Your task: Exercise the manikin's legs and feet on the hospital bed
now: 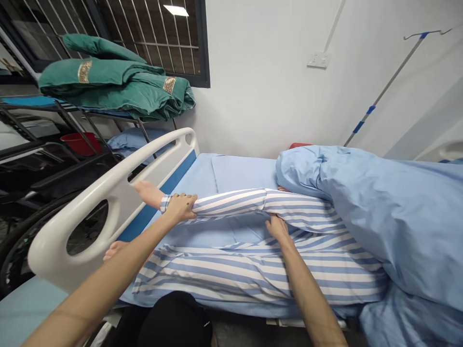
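A bed with a moulded footboard marks a hospital-style ward. A wheelchair and drip stand stand nearby.

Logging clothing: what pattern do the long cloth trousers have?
The trousers have blue and white stripes; head view.

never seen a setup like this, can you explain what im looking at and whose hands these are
There is no machine here: these are a person's two bare hands, seen in one picture from a camera worn on that person's head, looking forward and down. In front is a bed with a light blue sheet and a white footboard. On it lie two legs in striped trousers, partly under a blue quilt. The left hand grips the far leg above the ankle; the right hand is at its knee, fingertips partly hidden.
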Tool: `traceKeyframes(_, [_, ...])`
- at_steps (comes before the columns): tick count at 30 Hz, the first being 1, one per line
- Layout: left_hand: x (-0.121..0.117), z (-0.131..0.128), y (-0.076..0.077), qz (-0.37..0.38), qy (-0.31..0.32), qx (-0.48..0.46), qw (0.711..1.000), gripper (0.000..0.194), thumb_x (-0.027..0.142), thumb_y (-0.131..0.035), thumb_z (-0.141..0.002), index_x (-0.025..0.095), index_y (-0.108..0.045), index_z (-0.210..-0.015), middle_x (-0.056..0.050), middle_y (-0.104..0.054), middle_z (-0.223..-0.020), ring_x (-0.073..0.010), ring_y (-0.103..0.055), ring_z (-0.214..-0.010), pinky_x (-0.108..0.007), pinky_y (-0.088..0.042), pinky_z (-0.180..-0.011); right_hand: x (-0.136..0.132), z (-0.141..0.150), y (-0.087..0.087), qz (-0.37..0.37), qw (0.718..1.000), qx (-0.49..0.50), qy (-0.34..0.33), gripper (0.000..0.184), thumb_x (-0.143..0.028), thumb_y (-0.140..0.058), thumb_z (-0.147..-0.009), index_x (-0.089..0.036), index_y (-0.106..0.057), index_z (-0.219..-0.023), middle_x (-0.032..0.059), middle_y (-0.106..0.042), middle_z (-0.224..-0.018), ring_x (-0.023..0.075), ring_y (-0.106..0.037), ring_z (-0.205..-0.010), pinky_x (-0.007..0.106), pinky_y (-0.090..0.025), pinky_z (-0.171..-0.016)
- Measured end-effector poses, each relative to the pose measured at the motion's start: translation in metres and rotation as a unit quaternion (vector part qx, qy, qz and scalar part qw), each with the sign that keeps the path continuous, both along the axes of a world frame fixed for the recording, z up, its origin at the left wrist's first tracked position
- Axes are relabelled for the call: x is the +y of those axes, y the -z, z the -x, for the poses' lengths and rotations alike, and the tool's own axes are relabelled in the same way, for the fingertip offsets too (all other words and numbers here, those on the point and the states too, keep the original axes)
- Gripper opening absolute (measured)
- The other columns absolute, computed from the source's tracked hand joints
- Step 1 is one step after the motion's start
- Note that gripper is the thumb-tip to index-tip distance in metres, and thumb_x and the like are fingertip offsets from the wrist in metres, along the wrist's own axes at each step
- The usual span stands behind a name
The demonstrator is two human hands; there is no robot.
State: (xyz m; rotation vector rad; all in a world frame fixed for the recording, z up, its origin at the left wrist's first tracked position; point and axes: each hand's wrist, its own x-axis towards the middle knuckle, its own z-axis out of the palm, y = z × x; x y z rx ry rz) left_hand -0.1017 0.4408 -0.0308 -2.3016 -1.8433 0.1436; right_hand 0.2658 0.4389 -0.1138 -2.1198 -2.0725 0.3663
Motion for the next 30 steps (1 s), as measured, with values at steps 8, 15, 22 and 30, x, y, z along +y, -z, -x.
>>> traceKeyframes(8, [0.005, 0.015, 0.027, 0.019, -0.003, -0.022, 1.000, 0.040, 0.037, -0.061, -0.065, 0.020, -0.056, -0.102, -0.013, -0.066, -0.103, -0.0318, -0.058, -0.099, -0.039, -0.038, -0.083, 0.002, 0.004, 0.007, 0.038, 0.998, -0.023, -0.033, 0.053, -0.028, -0.048, -0.084, -0.013, -0.042, -0.134, 0.0182, -0.054, -0.130, 0.0282, -0.051, -0.120, 0.036, -0.041, -0.094])
traceKeyframes(15, [0.005, 0.028, 0.056, 0.022, -0.006, -0.024, 0.999, 0.047, 0.038, -0.061, -0.066, 0.016, -0.056, -0.107, -0.016, -0.066, -0.102, -0.0328, -0.058, -0.099, -0.039, -0.038, -0.082, 0.006, 0.004, 0.019, 0.064, 0.996, -0.041, -0.038, 0.056, -0.031, -0.050, -0.083, -0.011, -0.042, -0.134, 0.0187, -0.050, -0.135, 0.0270, -0.046, -0.126, 0.035, -0.038, -0.099])
traceKeyframes(22, [0.004, 0.034, 0.079, 0.034, -0.017, -0.026, 0.999, 0.047, 0.037, -0.062, -0.066, 0.019, -0.056, -0.109, -0.014, -0.066, -0.103, -0.0310, -0.056, -0.100, -0.039, -0.036, -0.086, 0.010, 0.003, 0.031, 0.101, 0.991, -0.056, -0.063, 0.063, -0.034, -0.052, -0.081, -0.009, -0.039, -0.137, 0.0191, -0.045, -0.139, 0.0270, -0.042, -0.129, 0.035, -0.036, -0.103])
traceKeyframes(30, [0.022, 0.033, 0.065, 0.042, -0.001, -0.042, 0.998, 0.046, 0.034, -0.067, -0.062, 0.019, -0.056, -0.105, -0.017, -0.064, -0.105, -0.0350, -0.054, -0.105, -0.043, -0.031, -0.090, 0.011, 0.001, 0.040, 0.173, 0.981, -0.044, -0.074, 0.054, -0.034, -0.056, -0.078, -0.010, -0.052, -0.126, 0.0198, -0.055, -0.129, 0.0293, -0.048, -0.122, 0.033, -0.038, -0.096])
